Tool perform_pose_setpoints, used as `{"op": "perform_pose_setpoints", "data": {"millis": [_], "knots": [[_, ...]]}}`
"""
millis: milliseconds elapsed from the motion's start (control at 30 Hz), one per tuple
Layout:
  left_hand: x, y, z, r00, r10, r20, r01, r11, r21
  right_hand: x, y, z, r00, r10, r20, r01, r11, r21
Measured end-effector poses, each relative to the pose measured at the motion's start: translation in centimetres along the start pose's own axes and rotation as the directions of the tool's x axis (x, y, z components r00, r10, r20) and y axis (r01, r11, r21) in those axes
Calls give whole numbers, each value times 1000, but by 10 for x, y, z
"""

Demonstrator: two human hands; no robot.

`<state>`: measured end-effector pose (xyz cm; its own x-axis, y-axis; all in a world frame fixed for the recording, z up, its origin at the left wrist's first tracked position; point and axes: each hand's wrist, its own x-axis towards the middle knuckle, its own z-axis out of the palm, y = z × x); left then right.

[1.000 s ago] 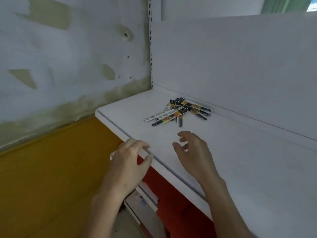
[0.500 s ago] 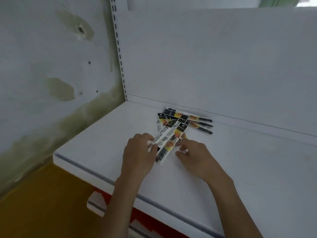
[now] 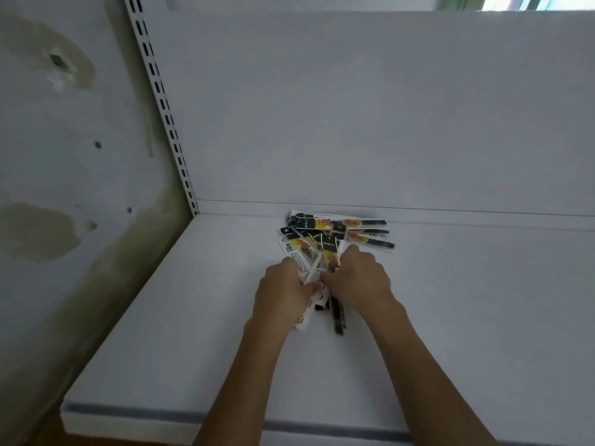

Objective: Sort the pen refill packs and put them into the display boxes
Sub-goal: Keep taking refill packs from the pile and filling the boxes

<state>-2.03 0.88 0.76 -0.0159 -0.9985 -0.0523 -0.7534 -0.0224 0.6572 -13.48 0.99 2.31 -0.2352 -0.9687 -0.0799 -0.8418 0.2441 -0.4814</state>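
Head view, shelf contents. Refill packs (image 3: 325, 235): a loose fanned pile on the white shelf (image 3: 193, 317), at its far side, reaching the foot of the back panel (image 3: 354, 123). Left hand (image 3: 283, 288): fingers curled round the near ends of several packs, white backs showing. Right hand (image 3: 360, 281): just beside the left, fingers curled tight over black-and-yellow packs. A few packs lie flat at far right, apart from both hands. Slotted upright (image 3: 164, 107): far left corner, against a stained wall (image 3: 64, 156).

White shelf (image 3: 193, 317) spans the lower frame; pen refill packs (image 3: 341, 231) lie heaped at centre, near its rear edge.
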Motion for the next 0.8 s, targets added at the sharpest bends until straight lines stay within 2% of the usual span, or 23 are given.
{"op": "perform_pose_setpoints", "data": {"millis": [167, 333, 500, 567, 667, 733, 800], "knots": [[2, -11, -11, 999, 46, 23, -45, 998, -39, -5, 6, -2, 999, 32, -17, -32, 998, -56], [4, -21, -20, 998, 51, -43, -57, 987, -152, -3, -6, 4, 991, 43, -123, -58, 992, -116], [3, -24, -23, 1000, -4, -13, 0, 949, -316, -2, -8, 11, 997, 17, -82, -30, 987, -157], [2, -23, -24, 1000, -6, -4, 4, 940, -341, -4, -3, 7, 995, 31, -92, -40, 995, -92], [-1, -19, -27, 999, 14, -34, -25, 936, -351, -7, 7, -2, 987, 72, -141, -53, 990, 132], [-6, -12, -28, 998, 31, -52, -47, 940, -337, -13, 12, -13, 981, 95, -167, -38, 948, 315], [-13, -2, -26, 996, 62, -64, -81, 932, -354, -24, 17, -24, 979, 118, -166, -14, 851, 526]]}}
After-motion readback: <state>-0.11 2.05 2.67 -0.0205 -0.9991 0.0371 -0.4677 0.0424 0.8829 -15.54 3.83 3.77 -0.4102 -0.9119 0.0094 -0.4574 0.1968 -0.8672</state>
